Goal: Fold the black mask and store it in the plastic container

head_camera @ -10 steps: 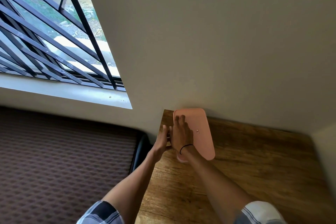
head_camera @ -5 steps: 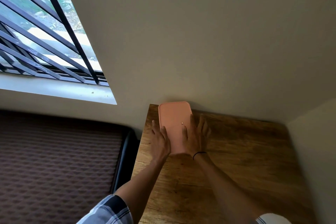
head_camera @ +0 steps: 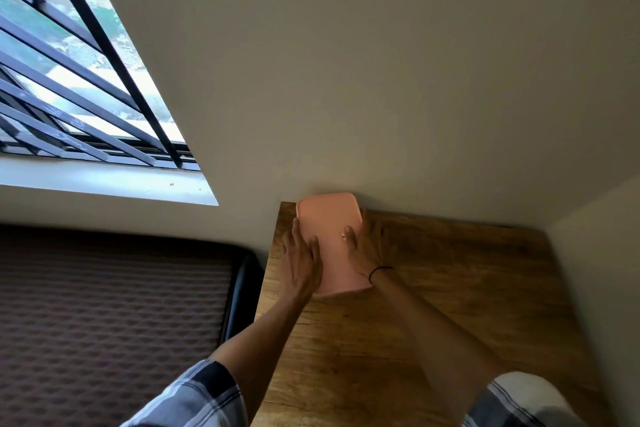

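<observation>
A flat pink plastic container [head_camera: 330, 222] with rounded corners lies closed on the far left corner of the wooden table [head_camera: 450, 305], its far end against the wall. My left hand [head_camera: 300, 263] rests flat on its left edge, fingers spread. On its right edge lies my right hand [head_camera: 367, 248], also flat, with a thin black band on the wrist. Both palms press on the lid; neither hand grips it. The black mask is not visible anywhere.
A cream wall rises behind the table and another wall closes its right side. Left of the table sits a dark padded seat [head_camera: 104, 305] with a black rim. A barred window [head_camera: 69, 80] is at the upper left.
One second ago my hands were together at the container's left edge. They have spread to either side of the lid, and the container now lies straighter against the wall.
</observation>
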